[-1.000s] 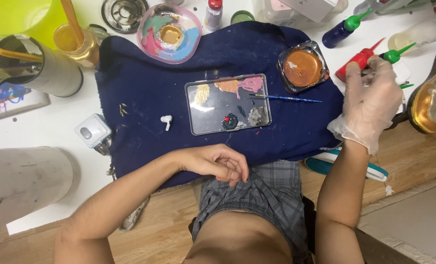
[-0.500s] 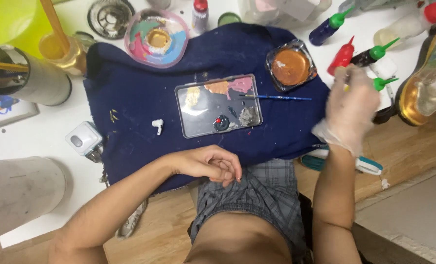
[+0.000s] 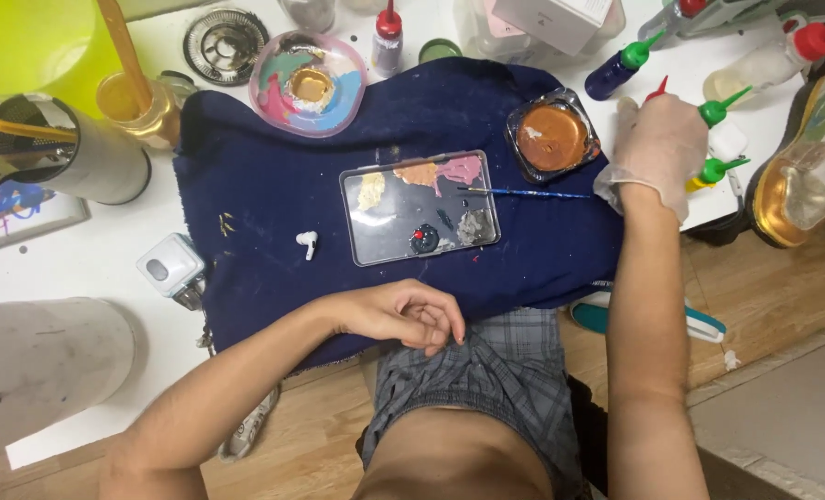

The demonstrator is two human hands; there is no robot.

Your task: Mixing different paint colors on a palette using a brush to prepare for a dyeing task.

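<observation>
- Our right hand (image 3: pixel 655 148), in a thin pale glove, sits at two o'clock of the view; its grip is closed around a red-capped squeeze bottle (image 3: pixel 657 90), of which only the red tip shows above the fingers.
- Just past that hand, toward three o'clock, stand two green-capped bottles (image 3: pixel 719 109), and at one o'clock of it a dark blue bottle (image 3: pixel 620 72) with a green nozzle.
- At nine o'clock of the gloved hand, just beside it, a square tub of orange-brown paint (image 3: pixel 551 137) rests on the dark blue cloth (image 3: pixel 273 185).
- A thin blue paintbrush (image 3: pixel 523 193) lies on the cloth, its tip on the clear palette tray (image 3: pixel 420 207) at the centre, which carries dabs of orange, pink, yellow and grey.
- Our left hand (image 3: pixel 403 313), bare, rests at six o'clock on the cloth's near edge; its grip is loosely curled and holds nothing.
- A small white earbud (image 3: pixel 307 243) lies at nine o'clock of the tray.
- A round pink mixing dish (image 3: pixel 308 83) sits at eleven o'clock on the white bench (image 3: pixel 107 259).
</observation>
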